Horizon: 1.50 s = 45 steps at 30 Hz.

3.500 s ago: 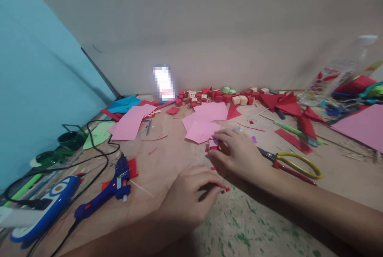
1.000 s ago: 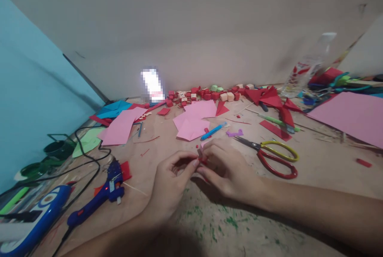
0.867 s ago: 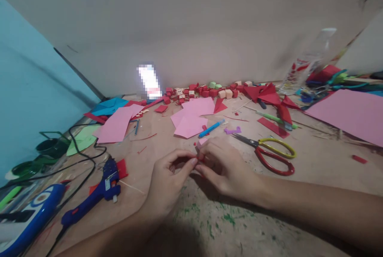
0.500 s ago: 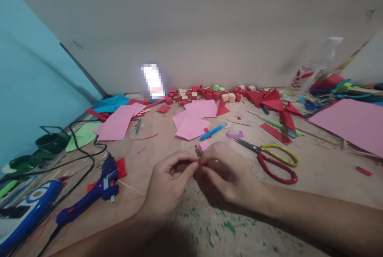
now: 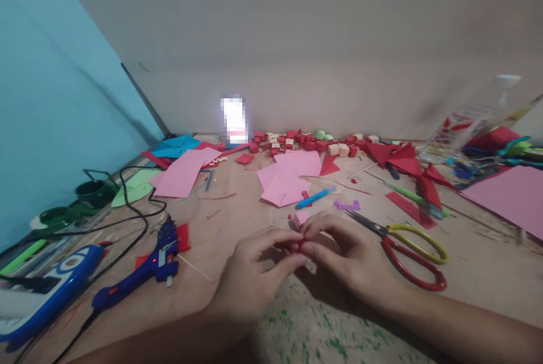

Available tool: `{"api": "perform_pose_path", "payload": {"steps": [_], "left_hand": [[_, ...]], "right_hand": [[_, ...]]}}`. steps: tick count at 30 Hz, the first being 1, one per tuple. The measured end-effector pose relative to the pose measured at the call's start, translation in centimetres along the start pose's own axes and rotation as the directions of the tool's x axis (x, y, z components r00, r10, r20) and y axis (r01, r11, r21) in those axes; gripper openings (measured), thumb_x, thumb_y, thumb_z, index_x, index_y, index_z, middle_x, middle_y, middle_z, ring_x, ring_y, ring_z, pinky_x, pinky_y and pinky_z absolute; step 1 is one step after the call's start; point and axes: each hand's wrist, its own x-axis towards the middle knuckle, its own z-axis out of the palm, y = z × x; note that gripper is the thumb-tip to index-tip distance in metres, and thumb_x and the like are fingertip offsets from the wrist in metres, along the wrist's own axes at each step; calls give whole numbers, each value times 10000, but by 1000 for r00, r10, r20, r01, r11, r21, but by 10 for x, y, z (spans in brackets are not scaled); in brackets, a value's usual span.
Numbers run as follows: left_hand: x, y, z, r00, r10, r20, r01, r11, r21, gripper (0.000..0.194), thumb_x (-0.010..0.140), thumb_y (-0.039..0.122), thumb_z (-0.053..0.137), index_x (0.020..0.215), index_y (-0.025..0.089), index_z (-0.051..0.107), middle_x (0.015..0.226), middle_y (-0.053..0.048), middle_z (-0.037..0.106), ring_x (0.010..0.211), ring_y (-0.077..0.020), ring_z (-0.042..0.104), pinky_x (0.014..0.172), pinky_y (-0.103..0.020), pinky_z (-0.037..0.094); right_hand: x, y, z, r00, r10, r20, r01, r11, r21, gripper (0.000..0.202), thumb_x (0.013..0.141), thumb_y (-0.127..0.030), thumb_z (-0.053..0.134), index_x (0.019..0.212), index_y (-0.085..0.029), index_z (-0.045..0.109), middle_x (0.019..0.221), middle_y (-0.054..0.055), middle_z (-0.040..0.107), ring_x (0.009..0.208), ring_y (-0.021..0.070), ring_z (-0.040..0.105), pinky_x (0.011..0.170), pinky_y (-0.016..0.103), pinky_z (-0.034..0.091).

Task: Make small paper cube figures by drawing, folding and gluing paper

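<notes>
My left hand (image 5: 258, 268) and my right hand (image 5: 345, 248) meet fingertip to fingertip above the table. Between their pinched thumbs and forefingers is a small red piece (image 5: 300, 244), mostly covered by the fingers, perhaps paper. Just beyond the fingertips sits a small pink paper cube (image 5: 301, 217). A blue pen (image 5: 316, 197) lies farther back, close to pink paper sheets (image 5: 283, 186). To the right of my right hand rest scissors (image 5: 384, 231) with one yellow and one red handle, blades partly apart.
A blue glue gun (image 5: 159, 256) with a lit red light lies on the left, its black cable curling behind. Several small red, cream and green paper cubes (image 5: 309, 141) line the wall beside a bright phone (image 5: 235, 120). A clear bottle (image 5: 470, 118) leans at the right.
The camera view has swung slightly left, so everything appears shifted right. Both hands stay together at the red piece, their fingers slightly re-placed, with more of the red showing.
</notes>
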Motion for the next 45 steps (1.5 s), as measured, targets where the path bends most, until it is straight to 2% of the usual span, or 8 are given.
{"api": "perform_pose_path", "payload": {"steps": [5,11,15,20,23,31,39,45], "left_hand": [[1,2,-1,1000,-18,2,18,1000,4,206,781,165,792,974,232,811,862,-11,750,812,-146,692,763,-219,556],[2,3,-2,1000,-22,-1,22,996,89,181,771,189,803,945,231,829,856,-16,779,811,-157,704,766,-225,548],[2,2,-3,998,-56,-2,56,997,60,169,784,190,781,944,225,821,863,-15,776,807,-159,707,750,-228,554],[3,3,-5,998,-56,-16,57,989,139,127,797,173,754,911,198,803,863,-19,776,793,-157,706,732,-226,547],[4,3,-6,1000,-10,24,6,984,177,102,812,160,738,896,175,793,892,-39,780,837,-176,713,793,-255,555],[5,-3,-6,1000,25,-12,-23,984,174,159,806,152,744,954,187,794,912,-33,770,843,-167,711,788,-248,573],[3,1,-5,999,20,-32,-14,986,167,171,803,171,757,964,209,799,895,-24,772,827,-158,710,781,-239,565],[5,1,-4,996,-86,-17,85,996,-5,163,766,150,771,920,197,797,839,-16,751,776,-142,696,723,-219,566]], "right_hand": [[3,5,-1,982,171,85,-185,960,210,75,839,-207,760,817,-198,689,845,20,727,804,156,684,763,269,553],[5,7,-2,981,144,132,-171,961,220,103,834,-211,773,780,-207,686,808,-3,718,767,132,677,722,235,554],[2,8,-9,995,10,97,-14,999,37,58,897,-220,707,956,-221,708,1004,45,736,982,189,691,894,328,552],[-6,7,-14,942,-262,210,305,929,-211,537,864,-173,728,1366,-211,541,1280,115,664,1177,216,629,1022,356,505],[-8,6,-11,918,-305,254,370,891,-263,572,879,-141,706,1406,-188,488,1270,130,675,1161,191,643,996,305,520],[-5,6,-9,934,-273,232,335,895,-295,393,893,-123,668,1274,-143,577,1165,131,717,1054,186,678,922,293,544],[-6,2,-9,963,-160,218,214,943,-254,317,898,-119,634,1211,-163,614,1086,96,721,943,163,680,839,283,554],[-5,-3,-9,976,-92,196,138,962,-235,268,902,-127,619,1167,-167,633,897,37,725,724,125,653,668,237,541]]}}
